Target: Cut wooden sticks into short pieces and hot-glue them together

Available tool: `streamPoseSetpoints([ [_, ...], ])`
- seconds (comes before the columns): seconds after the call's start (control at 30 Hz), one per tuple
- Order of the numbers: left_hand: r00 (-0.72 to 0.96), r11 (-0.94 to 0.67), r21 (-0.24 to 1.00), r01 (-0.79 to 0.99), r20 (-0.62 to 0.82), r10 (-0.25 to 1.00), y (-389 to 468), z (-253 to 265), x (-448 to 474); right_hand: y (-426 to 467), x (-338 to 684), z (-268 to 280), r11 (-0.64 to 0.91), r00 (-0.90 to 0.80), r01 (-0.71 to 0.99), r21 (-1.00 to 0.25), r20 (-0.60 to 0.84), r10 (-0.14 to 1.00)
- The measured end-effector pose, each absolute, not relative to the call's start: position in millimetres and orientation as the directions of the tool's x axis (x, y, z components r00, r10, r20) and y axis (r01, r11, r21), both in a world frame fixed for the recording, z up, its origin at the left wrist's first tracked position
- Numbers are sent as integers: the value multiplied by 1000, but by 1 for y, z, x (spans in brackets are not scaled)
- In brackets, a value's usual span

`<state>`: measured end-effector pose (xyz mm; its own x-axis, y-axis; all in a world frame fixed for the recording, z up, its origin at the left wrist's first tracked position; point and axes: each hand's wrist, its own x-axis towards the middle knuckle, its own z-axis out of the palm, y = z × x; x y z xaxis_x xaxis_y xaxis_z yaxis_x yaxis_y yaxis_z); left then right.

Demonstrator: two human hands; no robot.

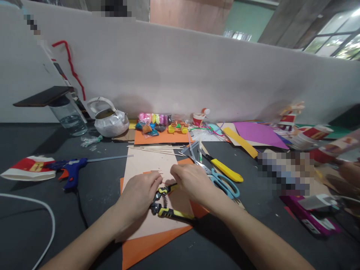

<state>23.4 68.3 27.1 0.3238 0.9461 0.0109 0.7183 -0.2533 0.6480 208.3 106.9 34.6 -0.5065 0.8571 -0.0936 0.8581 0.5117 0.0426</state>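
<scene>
My left hand [142, 190] is closed in a pinch over a pale sheet of paper [152, 157]. Whatever sits between its fingertips is too small to make out. Opposite it, my right hand [194, 183] has its fingers curled together, and their contents are hidden. Wire-cutting pliers [177, 215] with yellow and black handles lie spread beneath and between my hands, a spring showing at the pivot. Short thin stick pieces lie on the paper near my fingertips. Blue-handled scissors [225, 183] rest just beyond my right hand, beside a yellow utility knife [226, 170].
Orange paper [152, 245] lies under the pale sheet. Thin wooden sticks [154, 148] lie behind my hands. At left are a blue glue gun [73, 172], a red paper cup [30, 168] and a silvery kettle [111, 123]. Clay packets [153, 123] sit at the back. Another person's hand [350, 172] shows at right.
</scene>
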Motion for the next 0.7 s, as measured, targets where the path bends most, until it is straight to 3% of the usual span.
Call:
streamPoseSetpoints([
  [0.1,334,-253,730,635,37,942,69,31,21,115,210,27,545,-539,836,55,-95,837],
  [0.3,378,-116,959,259,10,926,63,35,18,123,213,21,590,-587,805,57,-72,807],
  [0.53,346,-18,998,68,-7,938,58,49,15,88,208,45,662,-661,750,-17,-67,747],
  [0.7,170,-118,993,-6,117,978,51,57,6,60,202,38,713,-709,701,-23,-126,694],
])
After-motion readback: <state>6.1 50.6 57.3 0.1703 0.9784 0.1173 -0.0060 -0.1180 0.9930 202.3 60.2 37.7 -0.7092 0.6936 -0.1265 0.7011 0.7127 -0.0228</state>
